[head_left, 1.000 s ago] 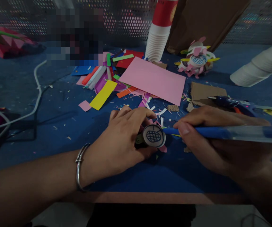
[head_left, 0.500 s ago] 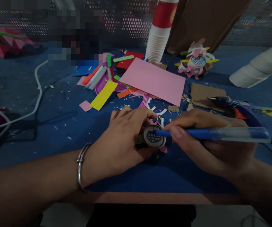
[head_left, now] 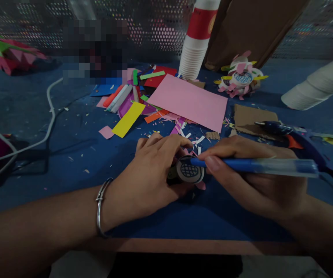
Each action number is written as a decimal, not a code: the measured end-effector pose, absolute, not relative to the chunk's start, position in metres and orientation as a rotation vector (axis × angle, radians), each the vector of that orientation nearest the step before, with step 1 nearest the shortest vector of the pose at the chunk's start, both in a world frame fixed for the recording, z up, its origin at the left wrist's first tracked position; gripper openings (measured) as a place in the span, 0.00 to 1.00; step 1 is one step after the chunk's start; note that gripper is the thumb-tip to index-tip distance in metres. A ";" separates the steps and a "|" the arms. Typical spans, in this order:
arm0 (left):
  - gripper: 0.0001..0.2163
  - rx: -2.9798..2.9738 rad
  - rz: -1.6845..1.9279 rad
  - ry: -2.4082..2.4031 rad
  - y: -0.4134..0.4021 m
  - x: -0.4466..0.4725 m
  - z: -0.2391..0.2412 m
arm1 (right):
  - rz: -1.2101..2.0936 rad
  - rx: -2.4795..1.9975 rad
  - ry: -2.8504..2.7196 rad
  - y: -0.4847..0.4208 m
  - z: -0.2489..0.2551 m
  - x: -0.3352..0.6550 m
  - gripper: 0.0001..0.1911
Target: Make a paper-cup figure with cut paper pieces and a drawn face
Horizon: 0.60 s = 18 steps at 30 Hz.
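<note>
Near the table's front edge, my left hand (head_left: 155, 172) is closed around a small paper craft (head_left: 190, 170) with a round white face. Dark grid lines inside a circle are drawn on that face, and bits of pink paper stick out below it. My right hand (head_left: 253, 181) grips a blue pen (head_left: 238, 165) with a clear end, held almost level. The pen's tip meets the upper part of the white face. My left fingers and palm hide most of the craft's body.
Pink paper (head_left: 189, 100), a yellow strip (head_left: 128, 119) and scraps lie beyond my hands. A glue gun (head_left: 296, 135) rests by cardboard (head_left: 253, 119) on the right. Stacked paper cups (head_left: 194, 54) stand behind, beside a similar finished-looking craft (head_left: 243, 77). A white cable (head_left: 50, 104) crosses the left.
The pen has shifted slightly left and its tip has moved up toward the face's upper edge. My left hand keeps its hold; the whole view has shifted a little.
</note>
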<state>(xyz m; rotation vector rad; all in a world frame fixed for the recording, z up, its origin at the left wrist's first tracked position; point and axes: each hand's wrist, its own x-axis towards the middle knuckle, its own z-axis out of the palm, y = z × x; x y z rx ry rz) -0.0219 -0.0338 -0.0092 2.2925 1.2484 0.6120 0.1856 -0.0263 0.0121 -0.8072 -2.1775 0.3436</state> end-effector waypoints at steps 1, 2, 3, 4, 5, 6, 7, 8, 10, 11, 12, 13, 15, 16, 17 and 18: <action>0.23 2.293 0.613 1.243 -0.034 -0.022 -0.009 | 0.354 -0.799 -2.171 -0.027 0.012 0.186 0.06; 0.23 2.294 0.616 1.240 -0.033 -0.022 -0.009 | 0.363 -0.798 -2.167 -0.028 0.013 0.186 0.07; 0.23 2.297 0.618 1.236 -0.033 -0.023 -0.009 | 0.367 -0.801 -2.167 -0.028 0.013 0.186 0.07; 0.23 2.299 0.617 1.232 -0.033 -0.023 -0.009 | 0.370 -0.804 -2.172 -0.028 0.012 0.186 0.07; 0.23 2.301 0.613 1.231 -0.033 -0.023 -0.009 | 0.374 -0.811 -2.177 -0.028 0.012 0.186 0.07; 0.23 2.301 0.607 1.231 -0.033 -0.023 -0.009 | 0.381 -0.816 -2.186 -0.029 0.012 0.186 0.08; 0.23 2.300 0.601 1.231 -0.033 -0.024 -0.009 | 0.389 -0.808 -2.199 -0.029 0.012 0.187 0.07; 0.23 2.298 0.597 1.231 -0.033 -0.024 -0.009 | 0.394 -0.804 -2.208 -0.028 0.011 0.187 0.07; 0.23 2.296 0.596 1.237 -0.033 -0.023 -0.008 | 0.395 -0.800 -2.213 -0.029 0.011 0.187 0.08; 0.23 2.295 0.595 1.240 -0.033 -0.023 -0.008 | 0.399 -0.805 -2.211 -0.029 0.011 0.187 0.08; 0.23 2.294 0.591 1.241 -0.033 -0.023 -0.007 | 0.411 -0.813 -2.205 -0.029 0.011 0.186 0.08; 0.23 2.292 0.583 1.243 -0.033 -0.023 -0.007 | 0.433 -0.820 -2.193 -0.029 0.011 0.186 0.08; 0.24 2.292 0.566 1.243 -0.034 -0.023 -0.007 | 0.491 -0.817 -2.171 -0.030 0.010 0.184 0.08; 0.24 2.294 0.563 1.245 -0.034 -0.023 -0.007 | 0.517 -0.814 -2.161 -0.030 0.010 0.183 0.09; 0.24 2.298 0.560 1.248 -0.034 -0.023 -0.008 | 0.541 -0.814 -2.151 -0.030 0.010 0.182 0.09; 0.25 2.301 0.561 1.251 -0.034 -0.023 -0.008 | 0.561 -0.817 -2.140 -0.031 0.011 0.181 0.09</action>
